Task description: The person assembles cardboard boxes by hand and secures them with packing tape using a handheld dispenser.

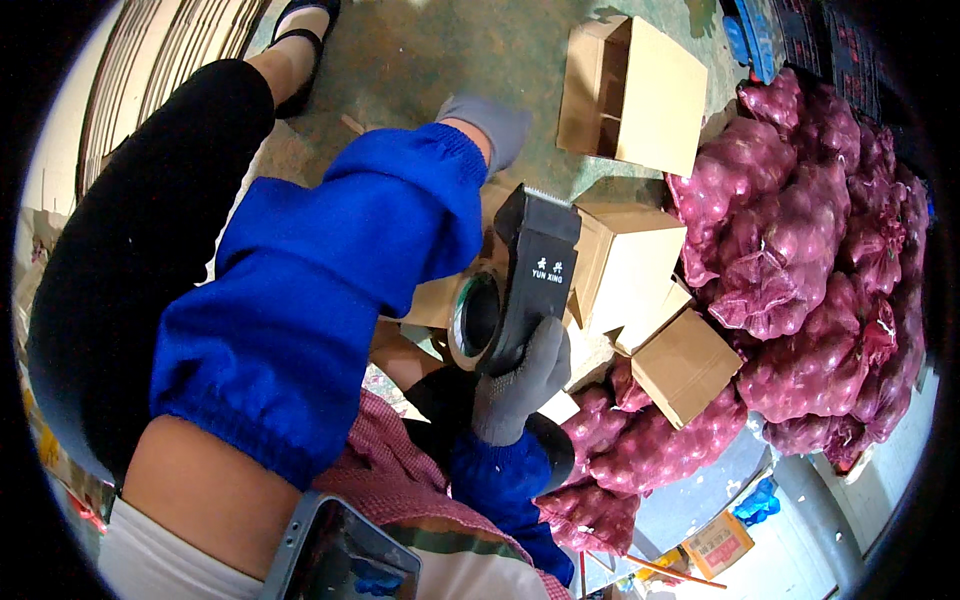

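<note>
My right hand (522, 390), in a grey glove and blue sleeve, is closed around the lower end of a black tape dispenser (540, 255). The dispenser stands tilted up, with a serrated metal edge at its top and a tape roll (462, 318) at its left side. Behind and beside it is a cardboard box (640, 262) with loose flaps, partly hidden by the dispenser and my left sleeve. My left hand (495, 125), also grey-gloved, reaches past the dispenser's far end, above the box's far left side. Its fingers are bent down and run together, so their grip is unclear.
An open carton (660, 95) stands on the floor farther off. Red mesh sacks of onions (770, 250) are piled along the right. Flattened cardboard (165, 60) leans at the far left, beside a black-trousered leg (140, 250). A phone-like device (355, 555) sits at the lower edge.
</note>
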Demonstrator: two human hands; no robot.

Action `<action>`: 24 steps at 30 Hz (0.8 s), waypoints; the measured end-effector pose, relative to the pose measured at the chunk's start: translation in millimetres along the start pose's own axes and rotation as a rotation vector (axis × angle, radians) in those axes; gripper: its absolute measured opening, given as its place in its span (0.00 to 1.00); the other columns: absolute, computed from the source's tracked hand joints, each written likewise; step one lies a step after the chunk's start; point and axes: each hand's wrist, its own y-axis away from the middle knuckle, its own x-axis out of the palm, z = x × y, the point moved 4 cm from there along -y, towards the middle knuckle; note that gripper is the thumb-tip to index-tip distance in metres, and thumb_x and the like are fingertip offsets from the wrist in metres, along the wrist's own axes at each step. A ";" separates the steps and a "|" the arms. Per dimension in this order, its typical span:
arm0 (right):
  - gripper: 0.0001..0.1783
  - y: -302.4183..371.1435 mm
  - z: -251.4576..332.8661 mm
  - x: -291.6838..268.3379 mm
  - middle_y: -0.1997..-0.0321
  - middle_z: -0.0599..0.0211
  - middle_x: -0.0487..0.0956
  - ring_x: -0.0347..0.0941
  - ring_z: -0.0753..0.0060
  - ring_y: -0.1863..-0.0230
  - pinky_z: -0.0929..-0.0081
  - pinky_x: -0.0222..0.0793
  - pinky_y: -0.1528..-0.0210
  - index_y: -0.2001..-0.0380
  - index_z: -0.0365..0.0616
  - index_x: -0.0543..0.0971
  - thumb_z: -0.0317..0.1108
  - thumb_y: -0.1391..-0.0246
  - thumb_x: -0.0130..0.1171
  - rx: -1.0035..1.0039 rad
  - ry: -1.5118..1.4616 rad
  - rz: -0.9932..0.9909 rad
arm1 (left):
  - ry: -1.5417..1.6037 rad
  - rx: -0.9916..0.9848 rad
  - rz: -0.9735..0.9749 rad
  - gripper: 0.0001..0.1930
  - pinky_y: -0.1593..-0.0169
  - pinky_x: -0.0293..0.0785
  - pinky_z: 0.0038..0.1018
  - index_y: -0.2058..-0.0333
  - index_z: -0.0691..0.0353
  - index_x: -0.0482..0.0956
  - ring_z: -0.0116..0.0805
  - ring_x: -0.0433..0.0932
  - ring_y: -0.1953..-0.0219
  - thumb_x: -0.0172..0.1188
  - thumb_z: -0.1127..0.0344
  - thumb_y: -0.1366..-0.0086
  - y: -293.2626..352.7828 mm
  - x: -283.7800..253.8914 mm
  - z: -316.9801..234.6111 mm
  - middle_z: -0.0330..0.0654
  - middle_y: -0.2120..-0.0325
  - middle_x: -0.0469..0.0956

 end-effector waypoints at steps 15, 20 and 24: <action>0.19 -10.3 3.1 -4.7 0.79 0.70 0.71 0.62 0.81 0.79 0.80 0.58 0.77 0.77 0.34 0.74 0.41 0.44 0.51 -0.032 -0.090 0.076 | -0.221 0.265 -0.341 0.31 0.46 0.60 0.42 0.51 0.62 0.66 0.52 0.65 0.48 0.62 0.58 0.54 146.3 -63.8 -34.9 0.53 0.53 0.67; 0.18 -8.4 9.8 -1.3 0.75 0.71 0.74 0.66 0.82 0.76 0.83 0.61 0.73 0.72 0.37 0.76 0.43 0.45 0.52 0.039 -0.116 0.153 | -0.422 0.326 -0.200 0.49 0.37 0.35 0.52 0.41 0.62 0.56 0.59 0.45 0.37 0.65 0.47 0.62 193.0 -16.4 -33.9 0.57 0.40 0.50; 0.15 -11.4 0.9 -2.6 0.75 0.71 0.73 0.65 0.81 0.77 0.82 0.61 0.74 0.72 0.36 0.77 0.41 0.48 0.57 0.038 -0.228 0.151 | -0.376 0.347 -0.222 0.51 0.37 0.30 0.53 0.41 0.63 0.55 0.58 0.40 0.35 0.64 0.45 0.64 193.1 -8.0 -30.5 0.56 0.39 0.47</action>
